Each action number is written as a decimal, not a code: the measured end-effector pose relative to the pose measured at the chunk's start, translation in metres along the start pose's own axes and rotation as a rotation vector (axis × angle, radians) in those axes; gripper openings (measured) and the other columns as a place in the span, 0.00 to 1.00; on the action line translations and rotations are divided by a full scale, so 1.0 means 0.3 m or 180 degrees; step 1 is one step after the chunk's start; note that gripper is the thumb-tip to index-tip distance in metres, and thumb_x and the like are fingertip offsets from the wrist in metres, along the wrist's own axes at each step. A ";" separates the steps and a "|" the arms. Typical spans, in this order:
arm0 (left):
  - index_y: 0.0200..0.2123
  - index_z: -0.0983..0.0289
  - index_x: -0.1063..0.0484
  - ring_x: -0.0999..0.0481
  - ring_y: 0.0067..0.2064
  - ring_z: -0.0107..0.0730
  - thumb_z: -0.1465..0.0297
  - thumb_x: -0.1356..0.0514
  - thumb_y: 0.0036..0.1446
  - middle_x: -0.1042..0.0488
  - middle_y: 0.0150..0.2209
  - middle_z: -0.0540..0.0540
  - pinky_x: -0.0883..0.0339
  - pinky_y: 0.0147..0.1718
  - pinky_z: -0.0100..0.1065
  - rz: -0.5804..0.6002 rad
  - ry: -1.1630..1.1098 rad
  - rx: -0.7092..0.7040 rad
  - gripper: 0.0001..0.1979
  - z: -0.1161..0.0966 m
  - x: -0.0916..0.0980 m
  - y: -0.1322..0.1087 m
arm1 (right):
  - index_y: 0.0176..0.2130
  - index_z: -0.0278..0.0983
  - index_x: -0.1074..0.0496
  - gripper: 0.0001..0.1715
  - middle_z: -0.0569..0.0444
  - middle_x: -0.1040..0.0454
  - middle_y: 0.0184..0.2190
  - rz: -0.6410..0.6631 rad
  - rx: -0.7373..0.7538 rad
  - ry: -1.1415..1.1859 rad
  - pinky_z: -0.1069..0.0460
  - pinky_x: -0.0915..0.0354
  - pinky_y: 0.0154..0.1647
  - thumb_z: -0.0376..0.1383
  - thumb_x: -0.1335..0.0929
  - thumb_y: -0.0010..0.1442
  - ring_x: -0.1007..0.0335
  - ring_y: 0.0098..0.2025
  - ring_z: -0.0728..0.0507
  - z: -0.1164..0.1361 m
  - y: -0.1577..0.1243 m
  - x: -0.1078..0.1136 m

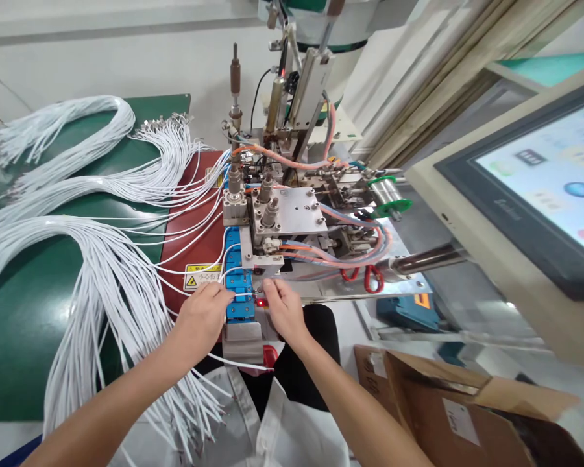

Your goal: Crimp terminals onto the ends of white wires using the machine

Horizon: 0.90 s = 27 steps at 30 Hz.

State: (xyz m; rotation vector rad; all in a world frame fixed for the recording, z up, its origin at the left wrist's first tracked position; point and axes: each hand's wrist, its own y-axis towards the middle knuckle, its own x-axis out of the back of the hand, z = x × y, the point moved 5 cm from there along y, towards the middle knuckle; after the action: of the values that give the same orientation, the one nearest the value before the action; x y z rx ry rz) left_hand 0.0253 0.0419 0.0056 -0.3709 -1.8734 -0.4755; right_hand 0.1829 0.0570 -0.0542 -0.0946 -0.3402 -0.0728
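My left hand (202, 321) pinches a white cable (243, 295) that lies across the blue clamp blocks (240, 310) at the front of a bench machine (292, 211). Close to the cable's stripped end, my right hand (286, 311) has its thumb and forefinger drawn together; what lies between them is hidden. A small red light (261, 303) glows just under those fingertips. More white cables run side by side through the blue blocks behind. Below my left hand, one loose cable (241, 364) points to the right over a metal plate (243, 338).
Thick bundles of white cables (68, 227) cover the green mat (10, 350) on the left. A warning label (202, 277) marks the red-brown surface (189, 237). A solder-wire spool (389, 198), a touchscreen (549, 168) and open cardboard boxes (448, 408) are at right.
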 end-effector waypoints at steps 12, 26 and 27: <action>0.49 0.70 0.36 0.35 0.50 0.42 0.77 0.50 0.57 0.32 0.47 0.64 0.39 0.49 0.44 -0.0060 0.0284 -0.0619 0.15 -0.008 0.076 -0.058 | 0.23 0.35 0.34 0.22 0.59 0.40 0.16 -0.0456 -0.0062 0.1309 0.56 0.47 0.20 0.49 0.39 0.56 0.46 0.19 0.51 0.013 -0.029 0.122; 0.31 0.61 0.29 0.30 0.30 0.25 0.69 0.45 0.57 0.28 0.28 0.50 0.37 0.30 0.26 0.0650 -0.1534 0.0024 0.06 -0.102 0.070 -0.107 | 0.26 0.35 0.30 0.21 0.56 0.36 0.18 0.0017 0.0161 0.1332 0.54 0.43 0.22 0.46 0.40 0.58 0.42 0.20 0.50 0.052 -0.110 0.111; 0.32 0.61 0.29 0.30 0.29 0.25 0.69 0.45 0.57 0.28 0.28 0.50 0.37 0.30 0.25 0.0487 -0.1581 0.0233 0.06 -0.105 0.069 -0.091 | 0.29 0.36 0.28 0.21 0.55 0.35 0.20 0.0115 0.0277 0.1466 0.53 0.42 0.22 0.46 0.41 0.59 0.41 0.21 0.49 0.065 -0.124 0.108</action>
State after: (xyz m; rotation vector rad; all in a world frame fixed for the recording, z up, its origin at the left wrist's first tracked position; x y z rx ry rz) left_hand 0.0312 0.0031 0.0308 -0.6205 -2.3110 -0.2196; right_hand 0.2035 0.0202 -0.0220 0.0038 0.1184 -0.0421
